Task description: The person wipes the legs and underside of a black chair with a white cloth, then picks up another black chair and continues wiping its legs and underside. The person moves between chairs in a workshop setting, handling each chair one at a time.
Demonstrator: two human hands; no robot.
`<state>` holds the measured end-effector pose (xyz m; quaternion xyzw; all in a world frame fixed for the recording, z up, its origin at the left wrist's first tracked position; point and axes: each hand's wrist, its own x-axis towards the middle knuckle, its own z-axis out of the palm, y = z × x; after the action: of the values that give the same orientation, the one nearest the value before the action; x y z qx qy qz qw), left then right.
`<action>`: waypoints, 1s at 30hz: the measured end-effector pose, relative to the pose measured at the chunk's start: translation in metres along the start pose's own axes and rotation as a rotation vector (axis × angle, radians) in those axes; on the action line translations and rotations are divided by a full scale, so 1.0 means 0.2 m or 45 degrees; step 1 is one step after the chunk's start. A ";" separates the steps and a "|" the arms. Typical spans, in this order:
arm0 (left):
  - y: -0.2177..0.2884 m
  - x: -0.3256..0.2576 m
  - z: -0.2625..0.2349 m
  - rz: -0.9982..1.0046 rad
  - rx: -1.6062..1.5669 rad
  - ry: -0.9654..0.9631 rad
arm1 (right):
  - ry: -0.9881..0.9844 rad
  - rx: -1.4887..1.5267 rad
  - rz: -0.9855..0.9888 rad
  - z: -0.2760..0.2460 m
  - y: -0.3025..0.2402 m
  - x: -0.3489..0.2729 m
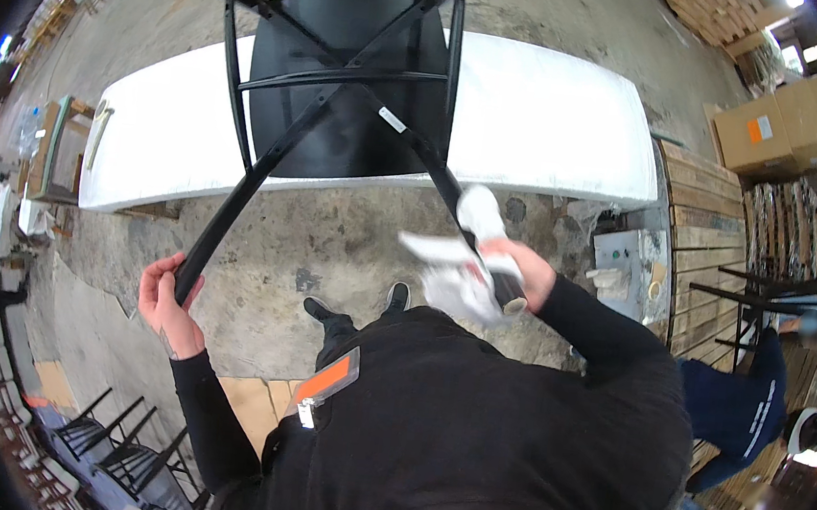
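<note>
A black metal chair [346, 82] lies upside down with its seat on a long white table [539, 120], legs pointing toward me. My left hand [166, 301] grips the end of the chair's left leg [236, 204]. My right hand [505, 274] holds a white cloth [462, 260] wrapped around the end of the chair's right leg [437, 164]; the cloth is motion-blurred. My black shoes [364, 305] show on the concrete floor below.
Wooden pallets [705, 244] lie at the right, with cardboard boxes [785, 124] behind them. Another person in dark blue [749, 396] bends by a black frame at the right. Black chairs [114, 453] stand stacked at lower left. A small grey machine [630, 257] sits beside the table.
</note>
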<state>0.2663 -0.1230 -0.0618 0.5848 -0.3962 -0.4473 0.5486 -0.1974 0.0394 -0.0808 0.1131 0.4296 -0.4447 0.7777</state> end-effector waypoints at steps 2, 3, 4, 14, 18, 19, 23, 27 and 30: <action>-0.01 0.00 0.01 0.043 -0.025 -0.004 | -0.097 0.056 0.030 0.01 0.09 -0.27; -0.01 0.00 0.01 0.064 -0.011 -0.010 | -0.214 0.085 0.041 0.00 0.12 -0.33; -0.01 0.00 0.01 0.073 -0.013 -0.003 | -0.215 0.052 0.027 -0.01 0.11 -0.33; 0.01 0.00 0.02 0.093 0.088 0.013 | 0.015 -0.459 -0.373 -0.12 -0.42 1.05; 0.02 -0.01 0.02 0.070 0.078 0.038 | -0.066 -0.008 -0.305 -0.10 -0.24 0.78; 0.02 -0.01 0.02 0.102 0.083 0.035 | -0.348 -0.009 -0.201 -0.12 -0.17 0.59; 0.01 -0.01 0.02 0.102 0.071 0.045 | -0.426 0.353 -0.071 -0.07 0.18 -0.04; 0.00 0.00 0.04 0.085 0.046 0.104 | -0.448 0.367 -0.107 -0.10 0.21 -0.05; 0.00 0.00 0.04 0.111 0.060 0.093 | -0.252 -0.104 -0.194 -0.12 -0.10 0.43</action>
<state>0.2595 -0.1247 -0.0613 0.5959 -0.4113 -0.3918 0.5677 -0.2065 -0.0089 -0.1576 0.0038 0.3758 -0.4936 0.7843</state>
